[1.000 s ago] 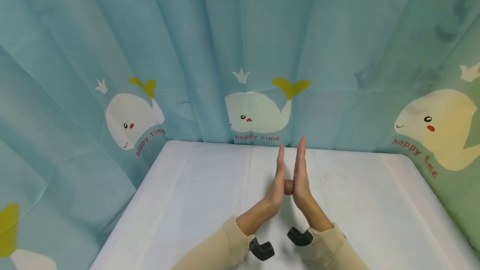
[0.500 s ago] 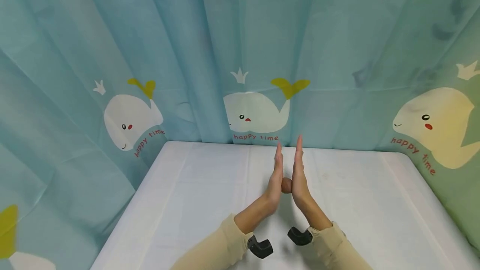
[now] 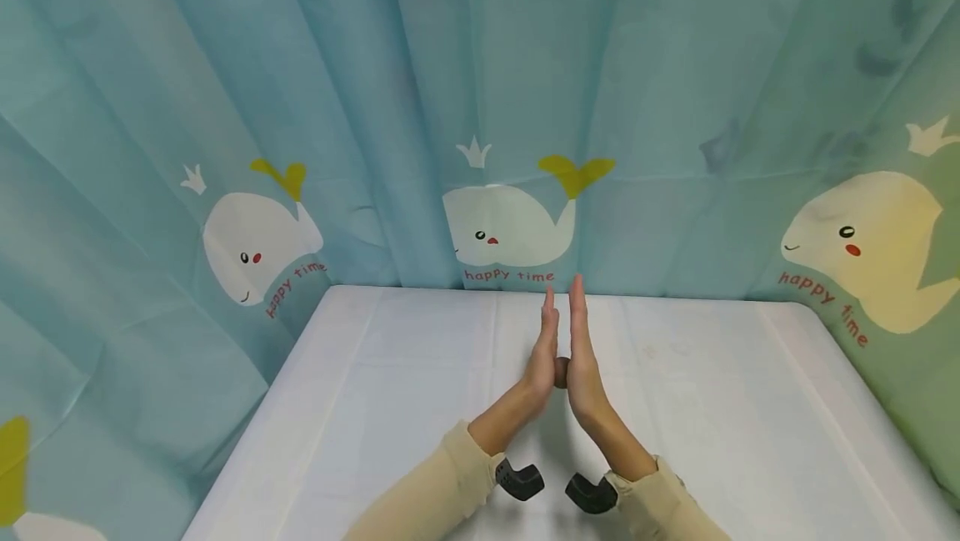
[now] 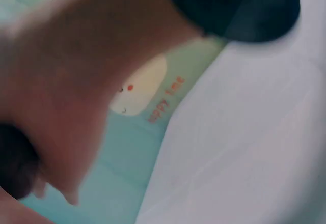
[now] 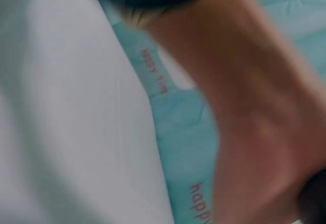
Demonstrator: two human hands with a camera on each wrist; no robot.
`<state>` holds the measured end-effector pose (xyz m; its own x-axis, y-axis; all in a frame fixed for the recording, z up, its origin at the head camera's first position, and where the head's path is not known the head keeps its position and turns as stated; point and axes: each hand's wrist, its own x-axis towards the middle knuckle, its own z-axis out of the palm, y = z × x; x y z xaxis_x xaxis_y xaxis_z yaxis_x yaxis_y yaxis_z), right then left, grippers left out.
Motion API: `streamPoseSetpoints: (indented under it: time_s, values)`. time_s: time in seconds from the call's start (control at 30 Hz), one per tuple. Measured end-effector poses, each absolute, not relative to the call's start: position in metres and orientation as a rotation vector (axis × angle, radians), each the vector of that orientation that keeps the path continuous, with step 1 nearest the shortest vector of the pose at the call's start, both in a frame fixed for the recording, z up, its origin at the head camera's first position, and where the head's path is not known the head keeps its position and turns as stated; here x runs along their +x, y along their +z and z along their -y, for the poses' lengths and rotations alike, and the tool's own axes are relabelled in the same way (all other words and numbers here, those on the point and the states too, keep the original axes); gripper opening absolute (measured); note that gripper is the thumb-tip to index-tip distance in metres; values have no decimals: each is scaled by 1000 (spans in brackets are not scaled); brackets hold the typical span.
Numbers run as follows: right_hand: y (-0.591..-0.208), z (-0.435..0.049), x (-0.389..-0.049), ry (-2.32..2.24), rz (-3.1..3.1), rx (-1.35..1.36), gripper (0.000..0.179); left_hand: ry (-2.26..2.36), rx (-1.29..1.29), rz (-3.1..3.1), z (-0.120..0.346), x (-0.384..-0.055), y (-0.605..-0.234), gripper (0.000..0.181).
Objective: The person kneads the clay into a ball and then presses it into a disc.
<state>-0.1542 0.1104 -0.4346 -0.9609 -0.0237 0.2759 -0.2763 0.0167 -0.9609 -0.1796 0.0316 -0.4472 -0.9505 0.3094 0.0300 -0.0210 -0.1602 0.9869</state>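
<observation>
Between my two flat palms sits a small brown ball (image 3: 561,373), partly covered by the right hand in the head view. My left hand (image 3: 542,362) presses it from the left, fingers straight and pointing away. From the other side my right hand (image 3: 583,370) presses against it, its fingers straight too and reaching slightly farther. Both hands are over the table. In the left wrist view the ball (image 4: 16,163) looks dark and blurred beside the palm. Only an edge of the ball (image 5: 315,198) appears in the right wrist view.
A white-covered table (image 3: 420,383) lies under the hands. A blue-green curtain (image 3: 660,107) printed with whales surrounds its back and sides. Black wrist devices (image 3: 520,481) protrude from both cuffs, close to each other.
Both hands and the ball have shifted slightly left in the head view. The left forearm has slid a little forward and the right one back, with less of the ball showing.
</observation>
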Motion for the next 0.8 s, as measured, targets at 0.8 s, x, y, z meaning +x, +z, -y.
streamPoseSetpoints:
  time_s: [0.8]
  values:
    - [-449,-132,-176,2039,2080,311,54,2251,472,-1933,-37,-163,-432,62]
